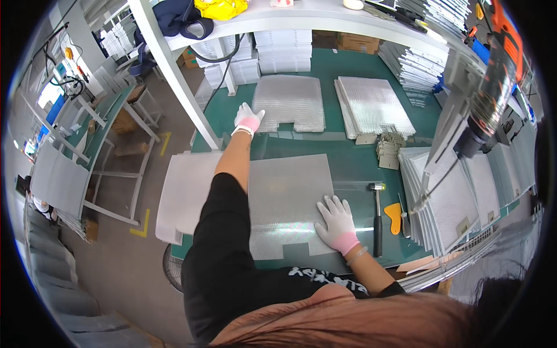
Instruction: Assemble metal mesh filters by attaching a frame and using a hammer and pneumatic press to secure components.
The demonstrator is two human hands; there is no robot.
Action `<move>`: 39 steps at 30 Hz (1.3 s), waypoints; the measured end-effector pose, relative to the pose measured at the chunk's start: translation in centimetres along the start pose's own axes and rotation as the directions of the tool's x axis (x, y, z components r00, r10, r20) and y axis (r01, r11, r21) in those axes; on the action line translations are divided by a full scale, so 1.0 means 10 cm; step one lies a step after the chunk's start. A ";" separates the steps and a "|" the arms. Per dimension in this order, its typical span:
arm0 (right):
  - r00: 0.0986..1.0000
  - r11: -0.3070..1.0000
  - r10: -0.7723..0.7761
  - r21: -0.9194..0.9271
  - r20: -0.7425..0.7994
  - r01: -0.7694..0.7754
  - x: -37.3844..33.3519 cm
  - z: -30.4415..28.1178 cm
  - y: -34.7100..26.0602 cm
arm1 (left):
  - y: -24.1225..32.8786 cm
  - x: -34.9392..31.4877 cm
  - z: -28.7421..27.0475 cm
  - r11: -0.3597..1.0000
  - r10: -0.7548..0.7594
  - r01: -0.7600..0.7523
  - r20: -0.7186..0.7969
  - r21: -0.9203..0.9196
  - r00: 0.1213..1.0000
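A white glove with a pink cuff covers each hand. My left hand point(248, 119) is stretched far forward, fingers apart, at the left edge of a stack of translucent, textured sheets point(288, 101) with a notch in the near side. Whether it touches the stack I cannot tell. My right hand point(337, 225) lies flat with fingers spread on the right edge of a perforated metal sheet point(290, 197), which has a notch in its near edge. Left of that sheet, partly behind my left arm, lies a stack of pale perforated sheets point(184, 197).
Right of the sheet lie a hammer point(378, 223) and a yellow scraper point(393, 218). Beyond are small metal brackets point(390, 149) and a sheet stack point(374, 107). More sheets point(444, 203) stand at right, below a hanging power screwdriver point(493, 87). A white shelf point(301, 20) spans the back.
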State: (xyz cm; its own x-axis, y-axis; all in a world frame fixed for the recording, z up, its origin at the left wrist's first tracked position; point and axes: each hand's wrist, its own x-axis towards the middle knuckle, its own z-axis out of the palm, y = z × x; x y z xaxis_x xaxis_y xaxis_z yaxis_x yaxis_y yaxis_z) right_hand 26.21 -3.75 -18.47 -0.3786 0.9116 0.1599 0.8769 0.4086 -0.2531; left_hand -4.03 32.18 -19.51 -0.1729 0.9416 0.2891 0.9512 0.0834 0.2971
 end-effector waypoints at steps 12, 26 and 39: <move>0.998 0.999 0.054 0.009 -0.039 -0.053 0.01 0.01 0.10 | 0.68 0.39 -0.33 0.944 0.314 -0.303 -0.079 0.131 0.946; 0.998 0.999 0.020 0.046 -0.055 -0.018 -0.05 0.07 0.07 | 0.06 0.21 -0.58 -0.584 0.260 0.294 0.169 -0.756 0.951; 0.909 -0.207 0.402 0.978 0.109 -0.026 -0.24 -0.71 0.01 | -0.01 -3.47 -1.89 0.240 0.060 0.280 0.302 -0.929 0.951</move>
State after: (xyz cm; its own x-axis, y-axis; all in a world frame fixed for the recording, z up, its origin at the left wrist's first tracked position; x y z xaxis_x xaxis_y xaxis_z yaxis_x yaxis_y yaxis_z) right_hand 29.33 -6.22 -12.16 -0.0241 0.9979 -0.0603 -0.4617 -0.0646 -0.8847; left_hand -2.91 -6.64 -12.38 -0.0297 0.9994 0.0181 -0.0573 -0.0198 0.9982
